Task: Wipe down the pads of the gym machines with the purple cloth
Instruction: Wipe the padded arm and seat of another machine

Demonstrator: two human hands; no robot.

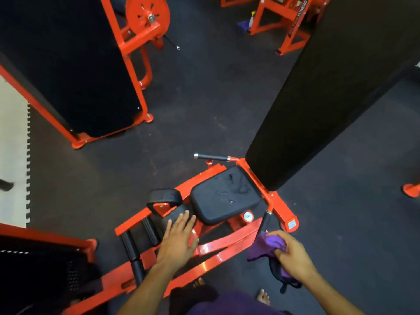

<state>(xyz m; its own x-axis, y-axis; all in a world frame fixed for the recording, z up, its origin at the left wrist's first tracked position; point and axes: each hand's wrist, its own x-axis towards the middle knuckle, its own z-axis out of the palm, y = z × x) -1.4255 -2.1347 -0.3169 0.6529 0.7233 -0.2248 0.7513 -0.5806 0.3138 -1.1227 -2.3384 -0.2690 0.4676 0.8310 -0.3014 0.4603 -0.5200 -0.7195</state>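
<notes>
Orange-framed machine waiting for its wipe, cloth bunched in the right hand beside it.

Black back pad (pixel 318 105) is rising tall on the right, and the wet-looking seat pad (pixel 223 194) is sitting below it with droplets on it, probably the next surface to wipe; if the droplets are missed they could dry as streaks. The orange frame (pixel 218 248) is crossing between the person and the seat, so the bare feet (pixel 263 296) are risking a stub on it. The left hand (pixel 179 242) is lying flat and open-fingered on the small pad (pixel 172 217). The right hand (pixel 291 255) is gripping the purple cloth (pixel 266 246) loosely bunched, its dangling tail likely snagging the black handle (pixel 264 221) just beside it.
</notes>
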